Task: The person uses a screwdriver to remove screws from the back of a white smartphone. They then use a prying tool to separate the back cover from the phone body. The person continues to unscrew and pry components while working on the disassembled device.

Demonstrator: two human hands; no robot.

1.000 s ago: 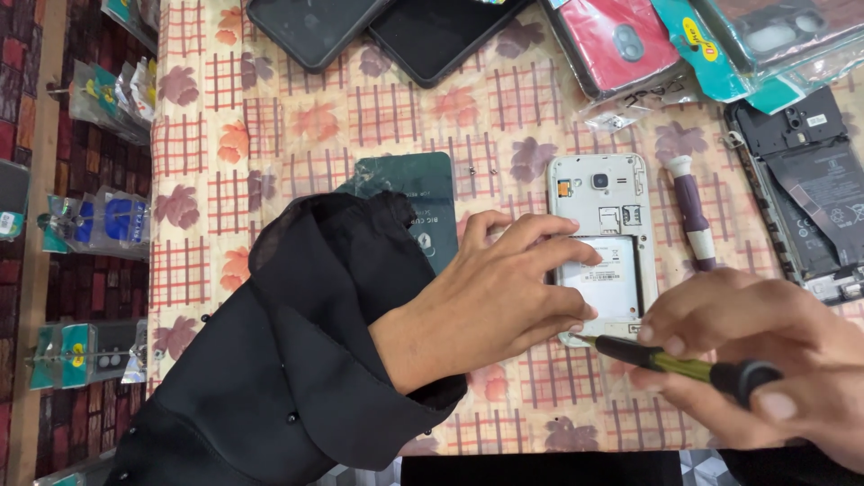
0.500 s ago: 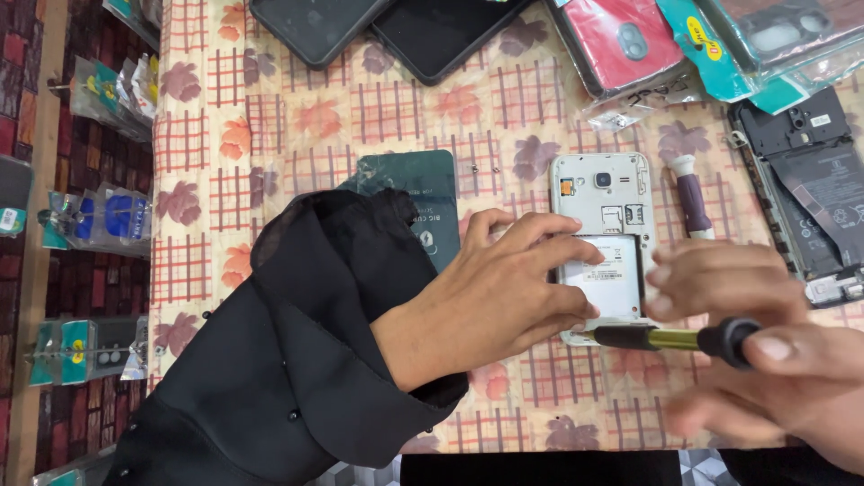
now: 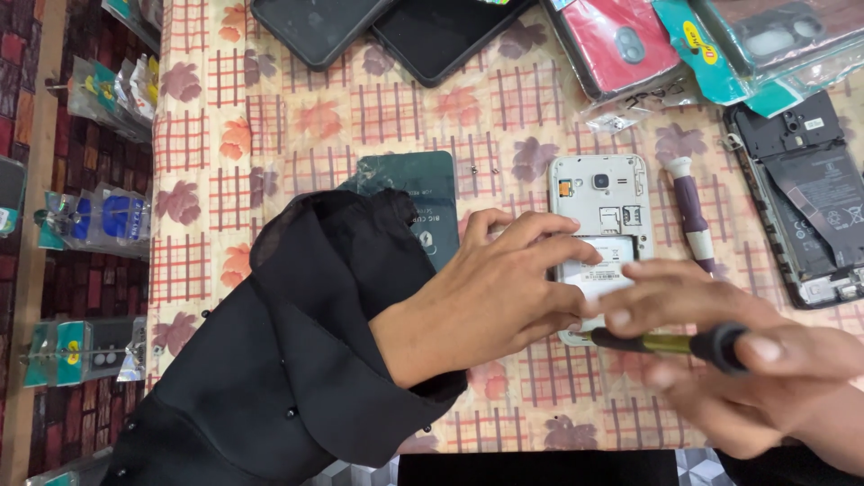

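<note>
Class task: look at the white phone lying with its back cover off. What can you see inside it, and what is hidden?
Inside the white phone, a camera lens, card slots and part of a pale battery show. The left hand and right hand, which holds a screwdriver, cover its lower half.

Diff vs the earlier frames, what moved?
The right hand with the screwdriver rose slightly and leveled the tool, its fingers now reaching over the lower part of the white phone. The left hand still pins the phone; the purple tool and dark phone are unmoved.
</note>
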